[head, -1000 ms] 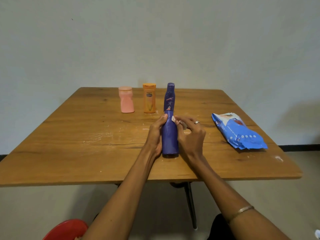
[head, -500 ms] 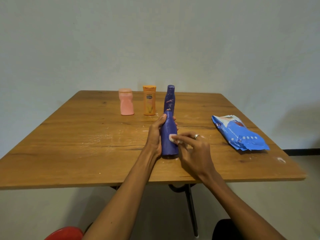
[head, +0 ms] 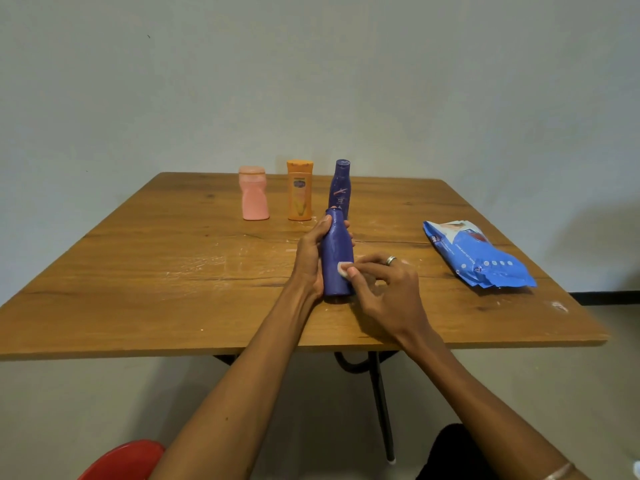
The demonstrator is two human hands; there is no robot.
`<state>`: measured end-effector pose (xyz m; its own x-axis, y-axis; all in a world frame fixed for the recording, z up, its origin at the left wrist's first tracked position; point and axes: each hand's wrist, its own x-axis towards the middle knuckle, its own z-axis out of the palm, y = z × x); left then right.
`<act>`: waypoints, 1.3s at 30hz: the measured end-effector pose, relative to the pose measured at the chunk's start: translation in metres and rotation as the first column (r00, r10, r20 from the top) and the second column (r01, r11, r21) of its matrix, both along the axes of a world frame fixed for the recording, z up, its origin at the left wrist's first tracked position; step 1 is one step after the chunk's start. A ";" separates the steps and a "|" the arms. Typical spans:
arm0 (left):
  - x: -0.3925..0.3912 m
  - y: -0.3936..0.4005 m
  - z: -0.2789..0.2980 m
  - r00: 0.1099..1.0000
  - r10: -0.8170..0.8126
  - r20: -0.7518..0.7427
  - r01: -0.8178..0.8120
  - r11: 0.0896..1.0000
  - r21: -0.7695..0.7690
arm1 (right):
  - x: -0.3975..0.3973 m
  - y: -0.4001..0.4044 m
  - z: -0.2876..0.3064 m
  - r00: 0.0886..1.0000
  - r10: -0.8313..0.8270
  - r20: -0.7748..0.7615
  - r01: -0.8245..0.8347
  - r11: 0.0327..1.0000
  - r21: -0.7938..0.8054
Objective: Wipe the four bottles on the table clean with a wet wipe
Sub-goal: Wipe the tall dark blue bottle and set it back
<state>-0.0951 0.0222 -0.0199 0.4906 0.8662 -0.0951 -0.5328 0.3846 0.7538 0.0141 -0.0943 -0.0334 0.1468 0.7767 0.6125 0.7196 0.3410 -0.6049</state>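
The left hand (head: 310, 261) curled round the near blue bottle (head: 336, 252), which stood on the tabletop (head: 173, 271) near its front edge. The right hand (head: 388, 289) pinched a small wipe (head: 343, 270) against the bottle's lower side. Behind stood a pink bottle (head: 254, 197), an orange bottle (head: 299, 190) and another blue bottle (head: 340, 187); the wipe packet (head: 474, 254) lay to the right.

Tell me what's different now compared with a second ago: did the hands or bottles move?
The right hand slid the small white wipe down the near blue bottle, from up by its neck to its lower body. The left hand kept its grip on that bottle, which stayed standing in place. The pink bottle, orange bottle, far blue bottle and wipes pack did not move.
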 end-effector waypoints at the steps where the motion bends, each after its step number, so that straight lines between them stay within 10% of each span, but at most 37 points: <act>1: 0.001 -0.001 0.001 1.000 0.002 0.002 -0.002 1.000 0.009 | 0.001 -0.006 -0.001 0.999 0.019 0.028 -0.018 1.000 -0.012; 12: 0.000 -0.001 -0.001 0.999 0.040 -0.019 -0.040 0.999 0.005 | 0.000 -0.017 -0.010 0.934 0.207 0.291 -0.192 0.978 -0.082; 20: -0.004 -0.001 -0.002 1.000 0.017 0.022 -0.016 1.000 -0.009 | 0.004 -0.012 -0.010 0.999 -0.020 0.036 0.021 0.999 -0.040; 30: -0.002 -0.003 -0.003 1.000 0.010 0.002 -0.010 1.000 -0.002 | 0.000 -0.012 -0.009 0.947 0.212 0.240 -0.203 0.977 -0.061; 39: -0.006 -0.009 0.001 0.989 -0.049 0.137 0.054 0.998 -0.034 | -0.010 0.049 0.038 0.998 -0.064 -0.013 0.064 0.997 0.052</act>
